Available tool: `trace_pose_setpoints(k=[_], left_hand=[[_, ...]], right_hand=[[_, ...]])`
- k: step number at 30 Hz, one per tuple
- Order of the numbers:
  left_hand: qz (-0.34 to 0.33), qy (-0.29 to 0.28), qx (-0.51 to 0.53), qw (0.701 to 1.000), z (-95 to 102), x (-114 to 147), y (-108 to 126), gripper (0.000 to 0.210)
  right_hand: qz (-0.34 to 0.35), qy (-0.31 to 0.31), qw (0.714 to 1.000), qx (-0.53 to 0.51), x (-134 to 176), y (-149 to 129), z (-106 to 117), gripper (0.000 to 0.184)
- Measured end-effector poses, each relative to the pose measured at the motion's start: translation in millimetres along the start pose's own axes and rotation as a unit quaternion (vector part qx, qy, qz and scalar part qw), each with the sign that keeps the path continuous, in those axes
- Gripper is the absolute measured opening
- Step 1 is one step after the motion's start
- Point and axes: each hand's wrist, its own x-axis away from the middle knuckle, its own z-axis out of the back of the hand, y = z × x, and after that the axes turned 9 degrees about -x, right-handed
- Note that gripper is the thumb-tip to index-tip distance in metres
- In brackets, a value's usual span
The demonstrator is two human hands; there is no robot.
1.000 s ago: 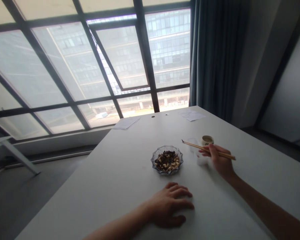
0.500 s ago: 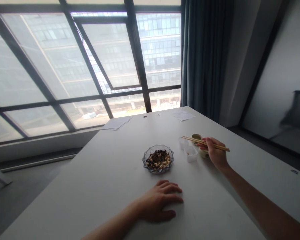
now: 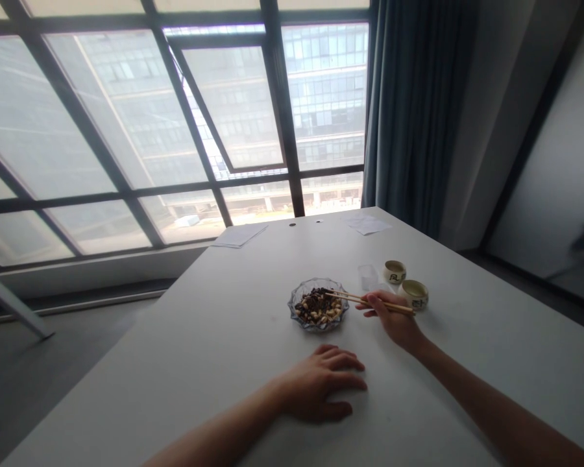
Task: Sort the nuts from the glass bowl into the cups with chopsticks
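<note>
A pair of wooden chopsticks [image 3: 360, 299] is gripped in my right hand [image 3: 394, 323], their tips over the right part of a clear glass bowl [image 3: 293, 313]. The bowl holds a heap of mixed dark and pale pieces [image 3: 320, 306] that look like nuts and beans. Whether the tips pinch a piece is too small to tell. My left hand [image 3: 324, 384] lies on the white table just in front of the bowl, fingers spread and holding nothing. Behind my right hand, a clear plastic container [image 3: 368, 277] is visible, and another nearer one is mostly hidden.
Two cream cups with dark characters stand to the right, a farther cup [image 3: 394, 272] and a nearer cup [image 3: 415, 295]. Sheets of paper [image 3: 240, 235] lie at the table's far left, more paper [image 3: 368, 224] at the far right. Windows and a blue curtain [image 3: 413, 117] rise behind.
My right hand has moved left and toward me from above the cups and containers, bringing the chopsticks' tips to the bowl. My left hand stays flat. The view has shifted slightly.
</note>
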Motion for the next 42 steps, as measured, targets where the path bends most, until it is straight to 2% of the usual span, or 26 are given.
trace_pose_setpoints(k=[8,16,23,27,30,33,42], left_hand=[[-0.001,0.0,0.009,1.0,-1.2,1.3,-1.3,0.048],[-0.002,0.002,0.01,1.0,-1.4,1.4,-1.4,0.048],[-0.002,0.001,0.008,1.0,-0.9,0.9,-1.1,0.048],[-0.005,0.001,0.005,1.0,0.4,0.6,-0.6,0.049],[-0.005,0.001,0.005,1.0,1.2,0.4,-0.3,0.049],[-0.005,0.001,0.005,1.0,1.4,0.4,-0.4,0.048],[-0.004,0.002,0.009,1.0,-1.1,0.7,-1.0,0.049]], right_hand=[[-0.01,0.011,1.0,-0.008,-8.1,24.1,-1.3,0.053],[0.033,0.088,0.995,-0.011,-13.1,13.0,5.1,0.051],[0.1,0.206,0.973,0.01,-27.3,-8.1,42.5,0.052],[0.102,0.232,0.967,0.025,-31.2,-13.2,63.0,0.055],[0.099,0.228,0.968,0.031,-31.9,-13.4,66.0,0.056],[0.098,0.207,0.973,0.032,-27.6,-13.9,56.9,0.055],[0.044,0.036,0.997,0.046,2.7,1.3,7.0,0.049]])
